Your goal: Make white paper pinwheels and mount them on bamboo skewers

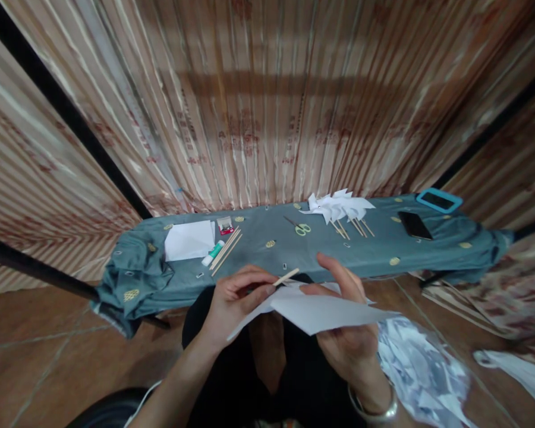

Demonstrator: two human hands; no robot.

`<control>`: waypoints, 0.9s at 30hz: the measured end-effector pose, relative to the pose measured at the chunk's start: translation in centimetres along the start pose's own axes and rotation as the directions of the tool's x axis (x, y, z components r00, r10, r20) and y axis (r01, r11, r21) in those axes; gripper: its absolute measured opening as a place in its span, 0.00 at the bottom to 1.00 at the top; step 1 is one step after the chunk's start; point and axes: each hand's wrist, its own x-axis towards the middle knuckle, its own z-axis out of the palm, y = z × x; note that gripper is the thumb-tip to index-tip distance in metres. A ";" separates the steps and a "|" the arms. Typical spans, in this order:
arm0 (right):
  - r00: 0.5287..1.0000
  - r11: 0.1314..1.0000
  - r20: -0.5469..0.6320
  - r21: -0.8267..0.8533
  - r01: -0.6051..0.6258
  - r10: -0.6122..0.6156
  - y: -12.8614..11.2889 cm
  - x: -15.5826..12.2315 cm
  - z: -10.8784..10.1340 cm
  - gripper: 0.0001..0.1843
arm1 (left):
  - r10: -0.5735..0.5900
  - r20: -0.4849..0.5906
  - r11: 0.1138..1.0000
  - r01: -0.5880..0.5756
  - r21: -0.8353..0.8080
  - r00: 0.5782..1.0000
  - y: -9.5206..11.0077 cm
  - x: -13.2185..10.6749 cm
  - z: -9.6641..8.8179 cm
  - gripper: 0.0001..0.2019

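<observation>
Over my lap, my left hand (pixel 241 300) pinches a thin wooden stick (pixel 288 276) between thumb and fingers, close to a white paper pinwheel (pixel 327 313). The stick's tip sticks out past my fingers toward the bench. My right hand (pixel 350 333) grips the pinwheel from the other side, with one finger raised above the paper and the others partly hidden by it. Where stick and paper meet is hidden. Beyond, several finished-looking pinwheels on sticks (pixel 341 208) lie overlapping on the cloth-covered bench (pixel 267 261).
On the bench lie white paper sheets (pixel 189 241), a glue stick (pixel 213 252), loose wooden sticks (pixel 226 252), a small red-and-clear box (pixel 225 225), green-handled scissors (pixel 301 228), a phone (pixel 414 225) and a blue-framed device (pixel 439 201). A bag of paper scraps (pixel 421 368) stands at lower right.
</observation>
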 end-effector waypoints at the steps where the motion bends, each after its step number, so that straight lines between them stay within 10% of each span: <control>1: 1.000 1.000 -0.006 0.004 0.004 -0.004 0.1 0.1 -0.1 0.14 | 0.013 0.004 1.000 -0.013 -0.003 1.000 0.1 0.0 0.0 0.04; 17: 0.997 0.999 0.066 0.024 -0.036 0.034 1.4 1.7 1.5 0.12 | -0.024 -0.108 0.997 0.032 0.076 0.994 -0.9 1.8 0.2 0.06; 27: 0.991 0.990 0.028 0.063 0.128 -0.130 6.6 9.3 5.1 0.13 | 0.187 -0.107 0.975 -0.171 0.144 0.977 -1.3 10.7 -1.9 0.05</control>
